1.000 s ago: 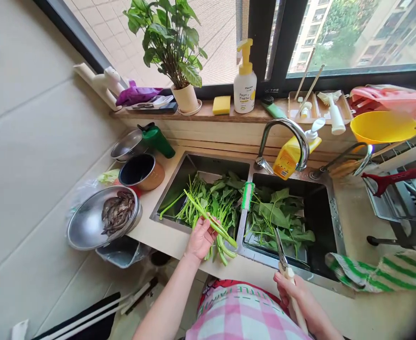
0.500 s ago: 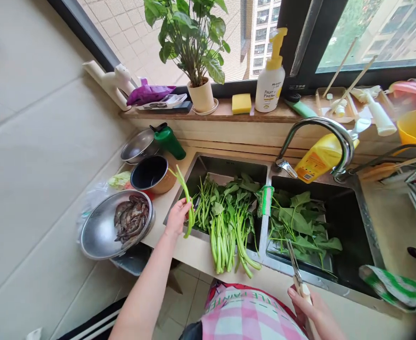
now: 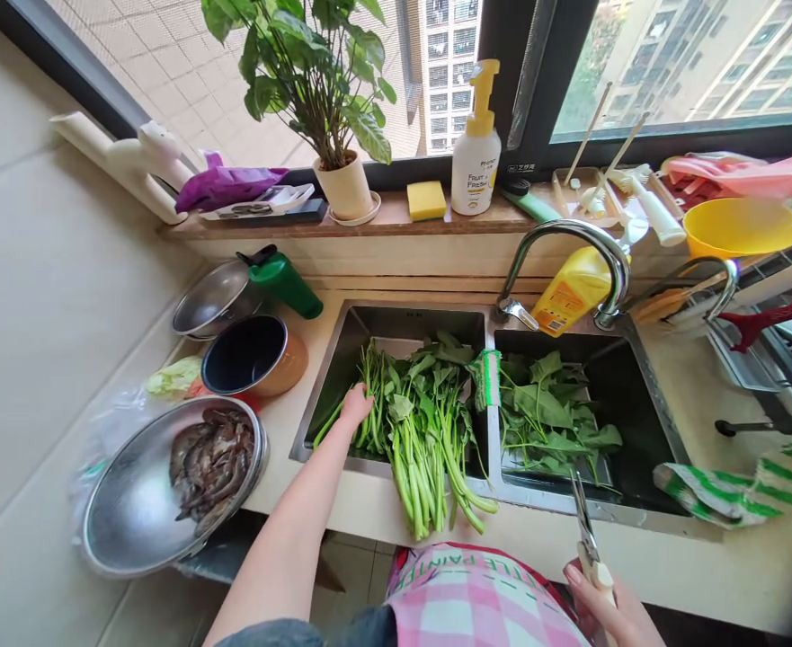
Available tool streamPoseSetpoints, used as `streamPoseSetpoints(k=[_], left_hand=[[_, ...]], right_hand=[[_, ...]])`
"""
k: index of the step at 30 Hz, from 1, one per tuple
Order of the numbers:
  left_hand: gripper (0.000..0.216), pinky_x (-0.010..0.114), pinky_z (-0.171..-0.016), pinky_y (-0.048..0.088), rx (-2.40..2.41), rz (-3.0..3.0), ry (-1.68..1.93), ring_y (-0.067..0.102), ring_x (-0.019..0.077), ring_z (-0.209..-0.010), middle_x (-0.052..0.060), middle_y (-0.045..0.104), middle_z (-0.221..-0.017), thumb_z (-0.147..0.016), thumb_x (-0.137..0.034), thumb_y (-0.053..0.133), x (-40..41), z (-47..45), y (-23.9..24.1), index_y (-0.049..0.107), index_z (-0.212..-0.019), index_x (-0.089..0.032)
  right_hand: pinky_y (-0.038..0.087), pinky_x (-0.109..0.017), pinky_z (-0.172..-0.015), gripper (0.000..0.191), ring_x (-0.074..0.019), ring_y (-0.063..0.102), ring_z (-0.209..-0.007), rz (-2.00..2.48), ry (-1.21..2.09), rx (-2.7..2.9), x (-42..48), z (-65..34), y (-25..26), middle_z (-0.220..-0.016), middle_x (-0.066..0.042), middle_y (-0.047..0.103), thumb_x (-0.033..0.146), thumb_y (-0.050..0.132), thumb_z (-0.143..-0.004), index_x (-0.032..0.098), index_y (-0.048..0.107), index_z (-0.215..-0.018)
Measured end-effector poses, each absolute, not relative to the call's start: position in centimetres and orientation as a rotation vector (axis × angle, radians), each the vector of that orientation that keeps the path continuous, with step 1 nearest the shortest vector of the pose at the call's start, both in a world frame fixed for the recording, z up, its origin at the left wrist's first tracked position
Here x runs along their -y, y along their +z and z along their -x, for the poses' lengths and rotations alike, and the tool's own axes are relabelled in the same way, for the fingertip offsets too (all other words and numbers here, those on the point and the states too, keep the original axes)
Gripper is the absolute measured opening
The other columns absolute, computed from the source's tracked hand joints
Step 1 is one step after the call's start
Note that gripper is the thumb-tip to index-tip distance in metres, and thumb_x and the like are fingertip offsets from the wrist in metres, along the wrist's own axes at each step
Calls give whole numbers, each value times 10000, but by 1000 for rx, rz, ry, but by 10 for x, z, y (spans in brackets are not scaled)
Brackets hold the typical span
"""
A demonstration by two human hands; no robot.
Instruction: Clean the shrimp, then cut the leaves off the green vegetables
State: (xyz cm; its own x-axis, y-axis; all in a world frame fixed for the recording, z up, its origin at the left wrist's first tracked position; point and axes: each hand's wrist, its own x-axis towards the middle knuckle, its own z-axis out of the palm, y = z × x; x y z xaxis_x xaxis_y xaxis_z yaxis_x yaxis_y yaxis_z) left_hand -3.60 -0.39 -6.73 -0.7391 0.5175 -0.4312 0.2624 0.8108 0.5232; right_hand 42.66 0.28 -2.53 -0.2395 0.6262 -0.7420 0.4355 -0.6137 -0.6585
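My left hand reaches into the left sink basin and rests on the stems of a bundle of leafy greens. Its fingers are curled down among the stems, and I cannot see what they grip. The stalk ends hang over the sink's front edge. My right hand, at the bottom right, is closed on the handle of scissors, whose blades point up toward the right basin. Cut green leaves lie in the right basin.
A steel bowl of shrimp, a dark pot, a lidded steel bowl and a green bottle stand left of the sink. Faucet, soap bottles, a potted plant and a sponge line the back. A striped cloth lies right.
My left hand carried one green stalk from the sink's front edge out to the left, then came back into the left basin among the stems. The view shifted.
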Motion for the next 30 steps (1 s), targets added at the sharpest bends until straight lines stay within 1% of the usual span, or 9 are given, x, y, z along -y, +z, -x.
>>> streamPoseSetpoints(k=[2,4,8,12,15,19,22,26,30], left_hand=[[118,263,-661,414,-2402,-625,554,615,199,-790,62,643,-750,-754,-235,577,13,23,-58,561,-847,-163],[125,247,-606,417,-2337,-649,523,617,174,-675,27,627,-664,-779,-305,535,28,2,-48,549,-781,-181],[312,224,-438,393,-2141,-594,451,563,145,-436,-16,570,-485,-735,-482,533,57,-51,-35,506,-642,-186],[423,212,-384,376,-2076,-512,462,518,124,-373,-31,517,-418,-694,-587,515,66,-83,-35,461,-573,-185],[420,200,-358,344,-2123,-465,490,458,99,-330,-35,489,-392,-698,-562,518,65,-85,-31,427,-531,-188],[358,184,-338,284,-2255,-447,553,402,82,-306,-62,417,-371,-713,-446,535,60,-79,-11,367,-514,-200],[323,178,-353,273,-2327,-451,619,370,64,-319,-76,387,-414,-750,-385,483,53,-80,1,332,-529,-203],[285,187,-399,313,-2408,-444,648,449,88,-390,-67,408,-484,-808,-377,383,49,-90,1,344,-584,-205],[181,234,-514,389,-2569,-473,577,553,154,-551,-31,482,-552,-764,-326,493,55,-106,2,431,-653,-197]], right_hand=[[301,-254,-479,488,-127,384,-487,1837,1994,1296,-6,-431,-29,-515,39,385,678,544,-639,195,488,-672],[310,-253,-485,483,-127,390,-486,1811,2032,1313,-13,-433,-30,-512,39,394,675,542,-641,197,475,-664],[322,-250,-496,465,-125,381,-488,1744,2075,1436,-37,-433,-24,-508,46,389,656,551,-645,200,457,-653],[334,-246,-504,437,-118,370,-509,1612,2121,1610,-59,-437,-17,-550,45,390,627,543,-675,200,453,-668],[358,-249,-516,412,-124,387,-540,1516,2183,1686,-68,-445,-16,-596,38,404,601,552,-679,201,457,-688],[357,-249,-508,414,-116,382,-519,1514,2176,1706,-76,-462,-23,-588,47,391,608,535,-679,204,445,-691],[357,-251,-508,419,-113,387,-502,1523,2149,1747,-83,-475,-31,-567,50,394,614,516,-689,201,445,-691],[369,-254,-506,418,-115,398,-499,1474,2200,1761,-97,-486,-39,-561,43,409,607,532,-679,197,454,-682],[376,-256,-488,416,-116,392,-490,1440,2230,1704,-108,-489,-38,-556,47,385,603,549,-657,202,439,-663]])
